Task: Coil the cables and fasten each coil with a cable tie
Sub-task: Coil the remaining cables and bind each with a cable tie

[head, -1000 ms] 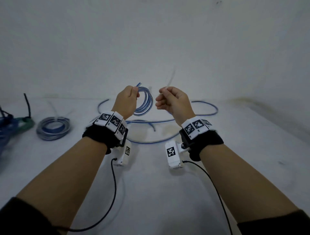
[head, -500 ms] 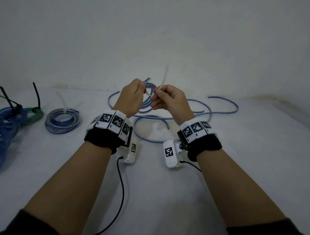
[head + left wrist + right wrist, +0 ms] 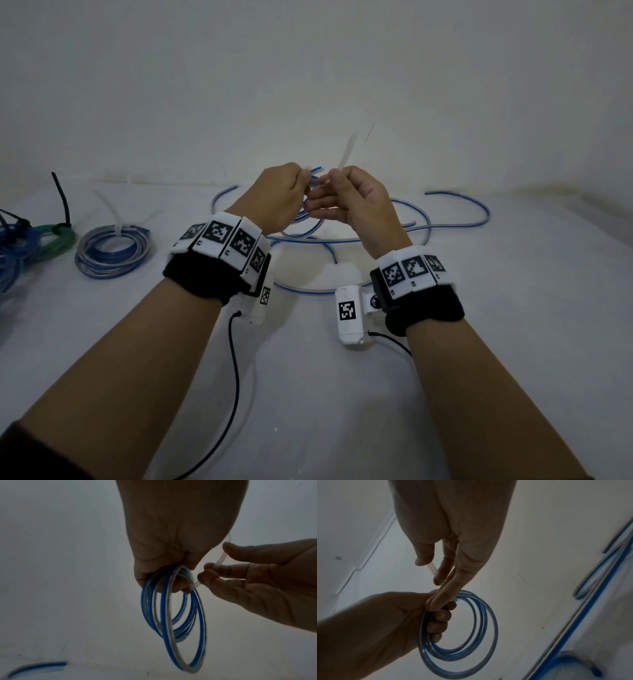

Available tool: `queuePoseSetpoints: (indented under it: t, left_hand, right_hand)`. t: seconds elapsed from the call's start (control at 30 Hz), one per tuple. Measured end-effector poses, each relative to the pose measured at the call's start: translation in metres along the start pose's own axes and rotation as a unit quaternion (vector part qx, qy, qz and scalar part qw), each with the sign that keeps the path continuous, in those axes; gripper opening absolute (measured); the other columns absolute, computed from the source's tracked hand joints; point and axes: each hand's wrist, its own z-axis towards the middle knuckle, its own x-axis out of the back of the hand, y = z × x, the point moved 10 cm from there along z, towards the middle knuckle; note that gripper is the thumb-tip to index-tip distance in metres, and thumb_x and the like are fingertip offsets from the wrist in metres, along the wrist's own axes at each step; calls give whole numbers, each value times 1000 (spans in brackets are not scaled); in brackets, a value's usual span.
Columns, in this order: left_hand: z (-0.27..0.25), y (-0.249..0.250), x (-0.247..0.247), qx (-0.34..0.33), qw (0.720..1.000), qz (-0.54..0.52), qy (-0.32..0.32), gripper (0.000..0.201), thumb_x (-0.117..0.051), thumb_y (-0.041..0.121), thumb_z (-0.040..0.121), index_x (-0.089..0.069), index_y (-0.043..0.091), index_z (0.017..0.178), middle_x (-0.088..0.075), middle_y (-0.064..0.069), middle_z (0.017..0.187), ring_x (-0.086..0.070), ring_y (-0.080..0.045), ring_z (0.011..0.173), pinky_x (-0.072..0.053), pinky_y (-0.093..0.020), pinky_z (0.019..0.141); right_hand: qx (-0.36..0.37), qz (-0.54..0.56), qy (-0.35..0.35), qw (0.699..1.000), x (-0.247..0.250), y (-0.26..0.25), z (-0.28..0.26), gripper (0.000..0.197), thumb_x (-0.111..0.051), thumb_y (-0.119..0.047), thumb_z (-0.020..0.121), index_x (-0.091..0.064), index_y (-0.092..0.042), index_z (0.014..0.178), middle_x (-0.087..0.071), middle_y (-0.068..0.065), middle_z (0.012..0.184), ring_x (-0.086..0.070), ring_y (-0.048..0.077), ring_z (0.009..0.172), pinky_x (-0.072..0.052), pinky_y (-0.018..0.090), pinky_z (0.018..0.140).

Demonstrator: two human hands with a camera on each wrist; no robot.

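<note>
My left hand (image 3: 279, 198) grips a small coil of blue-and-clear cable (image 3: 173, 616), fingers curled round its top; the loops (image 3: 460, 632) hang below the fist. My right hand (image 3: 349, 202) pinches a translucent white cable tie (image 3: 218, 562) whose lower end reaches the coil's top beside my left fingers. The tie's tail (image 3: 346, 154) sticks up above both hands in the head view. Both hands are raised above the white table (image 3: 308, 377), touching each other. Whether the tie goes round the bundle is hidden.
Loose blue-and-clear cable (image 3: 445, 222) sprawls on the table behind and under the hands. At the left lie a tied blue-clear coil (image 3: 113, 251), a green coil (image 3: 58, 236) with a black tie and more blue cable (image 3: 13, 250) at the edge. A white wall stands behind.
My hands have come together: the right hand brought the cable tie over to the coil held in the left. The camera view tilted down a little.
</note>
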Motion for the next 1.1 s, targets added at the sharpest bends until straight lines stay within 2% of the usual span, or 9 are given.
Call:
queuePoseSetpoints:
  t: [0.13,0.23,0.4,0.5,0.57,0.7,0.8,0.97,1.1]
  left_hand:
    - [4,1,-1,11,1000,-12,-9,37,-28,22,102,-57,0,104,-53,-5,91,-46,-17,85,-29,-22,69]
    - [7,2,-1,21,997,-66,-13,33,-30,20,101,-58,2,101,-56,-3,88,-46,-12,74,-32,-17,59]
    - [8,0,-7,63,980,-187,-27,19,-37,17,99,-51,14,87,-55,3,86,-45,-6,71,-37,-23,71]
    - [6,2,-13,68,983,-163,-49,21,-37,18,99,-45,20,80,-57,4,87,-44,-5,69,-36,-20,65]
    - [4,4,-16,64,987,-136,-55,14,-37,18,99,-46,14,88,-58,2,90,-47,-10,71,-35,-20,61]
    - [2,6,-15,46,993,-105,-33,10,-38,17,99,-45,9,96,-57,-2,94,-49,-20,86,-36,-15,65]
    - [3,10,-10,29,993,-116,-5,9,-40,17,98,-43,11,92,-57,-6,90,-49,-18,77,-36,-15,64]
    - [7,13,-5,30,991,-133,10,10,-40,13,97,-42,13,88,-56,8,82,-46,-6,67,-33,-7,55]
    - [7,15,-1,29,986,-164,27,12,-37,12,98,-41,11,87,-50,15,73,-44,4,54,-33,-10,49]
  right_hand:
    - [10,0,-8,1000,3,-4,-2,20,-43,-16,99,-56,0,96,-67,16,83,-69,23,74,-58,29,70]
    - [16,-11,-16,1000,4,-7,-2,21,-43,-16,99,-56,1,98,-67,16,81,-69,24,73,-58,29,69]
    - [33,-42,-9,999,9,-13,-2,18,-47,-12,97,-61,-2,90,-63,11,72,-64,20,61,-56,29,61]
    - [63,-74,42,994,22,-22,0,11,-56,-8,92,-66,-4,88,-59,6,69,-55,14,56,-51,29,59]
    - [65,-54,62,995,26,-25,0,6,-58,-2,88,-64,-5,87,-60,7,69,-57,11,56,-50,25,58]
    - [41,0,64,997,25,-26,0,15,-49,-11,96,-58,-6,84,-61,7,67,-55,12,50,-47,23,50]
    - [29,-12,82,996,27,-23,-1,22,-47,-13,97,-56,-5,79,-57,3,59,-47,10,44,-40,21,45]
    - [-5,128,70,989,28,-22,2,31,-37,-19,101,-58,-1,86,-59,11,75,-62,17,60,-56,26,63]
    - [22,68,63,995,27,-24,0,18,-45,-11,97,-56,-5,85,-59,9,76,-62,15,61,-55,25,64]
